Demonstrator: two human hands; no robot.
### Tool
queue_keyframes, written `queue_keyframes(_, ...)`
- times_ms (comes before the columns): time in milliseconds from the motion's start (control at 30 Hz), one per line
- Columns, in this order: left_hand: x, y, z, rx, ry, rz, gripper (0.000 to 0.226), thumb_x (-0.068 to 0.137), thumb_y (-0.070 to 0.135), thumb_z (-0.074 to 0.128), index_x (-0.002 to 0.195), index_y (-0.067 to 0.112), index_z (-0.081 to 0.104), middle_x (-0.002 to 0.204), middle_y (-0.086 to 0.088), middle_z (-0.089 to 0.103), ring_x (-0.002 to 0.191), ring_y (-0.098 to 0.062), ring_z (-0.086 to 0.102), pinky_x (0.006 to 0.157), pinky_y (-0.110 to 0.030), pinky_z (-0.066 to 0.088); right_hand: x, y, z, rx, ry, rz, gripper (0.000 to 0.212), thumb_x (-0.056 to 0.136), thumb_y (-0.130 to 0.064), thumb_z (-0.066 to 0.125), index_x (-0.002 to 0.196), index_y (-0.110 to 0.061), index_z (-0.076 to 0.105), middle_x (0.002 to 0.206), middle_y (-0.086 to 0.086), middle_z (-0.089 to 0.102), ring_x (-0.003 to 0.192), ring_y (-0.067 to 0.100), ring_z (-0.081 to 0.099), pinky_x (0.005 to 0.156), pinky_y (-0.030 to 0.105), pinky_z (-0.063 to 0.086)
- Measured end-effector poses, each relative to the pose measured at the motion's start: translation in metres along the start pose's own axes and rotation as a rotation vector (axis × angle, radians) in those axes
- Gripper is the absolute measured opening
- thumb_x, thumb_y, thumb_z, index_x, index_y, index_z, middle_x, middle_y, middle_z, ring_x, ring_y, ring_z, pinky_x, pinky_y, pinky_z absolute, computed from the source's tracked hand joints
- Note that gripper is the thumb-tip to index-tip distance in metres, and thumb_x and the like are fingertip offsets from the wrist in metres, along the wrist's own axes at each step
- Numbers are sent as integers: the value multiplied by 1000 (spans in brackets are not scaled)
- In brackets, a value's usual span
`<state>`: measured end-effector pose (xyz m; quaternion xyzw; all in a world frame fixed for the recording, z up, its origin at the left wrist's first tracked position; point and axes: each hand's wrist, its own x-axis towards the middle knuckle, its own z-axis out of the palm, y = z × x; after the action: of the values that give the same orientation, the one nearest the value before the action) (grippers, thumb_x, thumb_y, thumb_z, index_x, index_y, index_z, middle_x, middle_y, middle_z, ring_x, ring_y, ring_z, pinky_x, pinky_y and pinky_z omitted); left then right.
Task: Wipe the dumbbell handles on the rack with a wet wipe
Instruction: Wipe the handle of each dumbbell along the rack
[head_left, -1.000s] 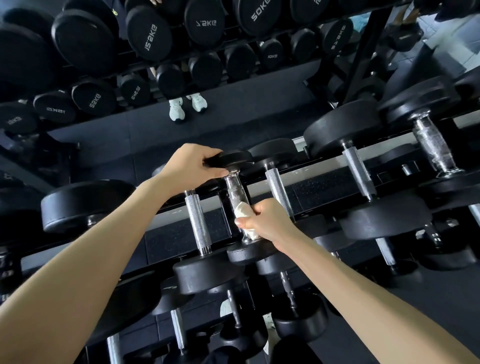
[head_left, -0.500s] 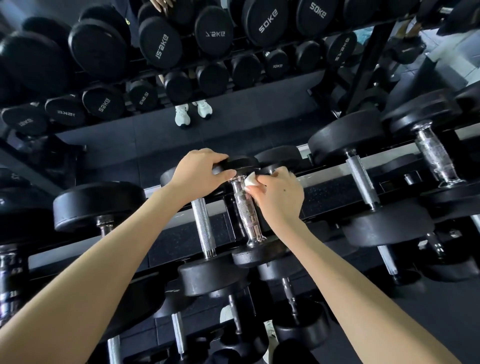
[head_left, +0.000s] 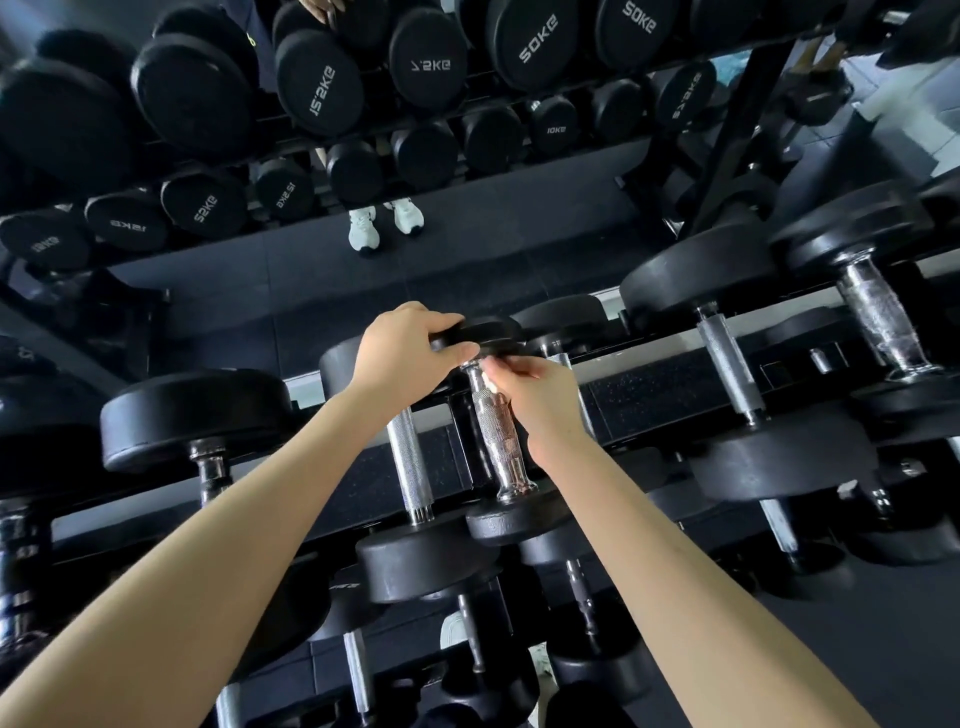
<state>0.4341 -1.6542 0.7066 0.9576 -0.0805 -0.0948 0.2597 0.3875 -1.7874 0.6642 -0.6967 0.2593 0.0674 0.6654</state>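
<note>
The left hand (head_left: 402, 353) clasps the dumbbell's far head (head_left: 485, 332), while the right hand (head_left: 537, 397) pinches the wet wipe (head_left: 487, 375) against its handle (head_left: 501, 441).

Left hand (head_left: 402, 353) on dumbbell head (head_left: 491, 332); wipe (head_left: 488, 381) in right hand (head_left: 543, 402).

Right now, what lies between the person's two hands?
In the head view: the upper end of the chrome handle and a sliver of white wet wipe, between the left hand gripping the weight head and the right hand pinching it.
</note>
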Motion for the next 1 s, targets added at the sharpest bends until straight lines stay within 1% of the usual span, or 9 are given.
queue_keyframes(100,2,1,0,6,-4,5,26,86,39,63,111,31,68,88,4,55,82,-14,52,63,-24,34,2,2,0,-152,-16,-56,11,84,-22,70,79,-12,71,82,16,72,69,23,61,67,36,52)
queue_keyframes(300,4,-3,2,-46,-1,-4,32,85,38,65,117,29,67,92,5,57,84,-12,53,65,-22,34,-13,24,-21,-244,-65,-115,15,85,-13,68,95,-2,72,79,7,71,70,9,64,59,9,48)
queue_keyframes(467,4,-3,2,-59,0,-13,34,85,37,66,118,29,66,89,8,54,81,-10,52,59,-13,33,13,5,-9,-126,-100,-80,11,87,-14,65,89,-5,71,82,7,71,78,15,66,74,22,53)
queue_keyframes(533,4,-3,1,-67,-13,-11,34,85,37,66,118,28,66,89,7,54,83,-11,54,61,-16,34,13,10,-16,-129,-158,-51,8,87,-17,65,85,-11,70,85,7,71,82,15,65,81,27,53)
queue_keyframes(633,6,-4,-3,-64,-55,7,32,83,37,68,113,28,69,93,0,59,88,-18,58,71,-25,41,5,23,-34,-164,-271,21,14,89,-19,64,95,-8,69,87,1,70,83,10,65,75,16,53)
queue_keyframes(733,7,-2,-7,-67,-72,11,33,81,35,71,113,25,69,95,-2,61,90,-19,58,79,-30,45,-5,27,-44,-287,-335,45,24,91,-27,60,99,-7,69,93,4,71,90,15,66,83,25,52)
queue_keyframes(800,6,-1,-7,-73,-64,7,35,80,35,72,113,23,69,96,-3,62,91,-20,58,82,-33,46,-15,28,-49,-422,-368,25,23,93,-32,57,93,-11,67,90,6,70,87,16,64,80,26,49)
queue_keyframes(933,4,1,-7,-85,-54,2,35,81,34,72,114,22,69,97,-5,64,91,-21,59,82,-33,46,-29,30,-53,-714,-388,-99,33,90,-31,59,81,0,65,64,14,60,55,12,47,58,27,39)
queue_keyframes(1000,3,3,-8,-63,-65,9,30,82,34,71,109,23,71,91,-9,66,88,-25,61,77,-32,46,-30,32,-52,-859,-352,-160,35,86,-30,62,78,4,65,67,19,63,53,12,45,53,26,34)
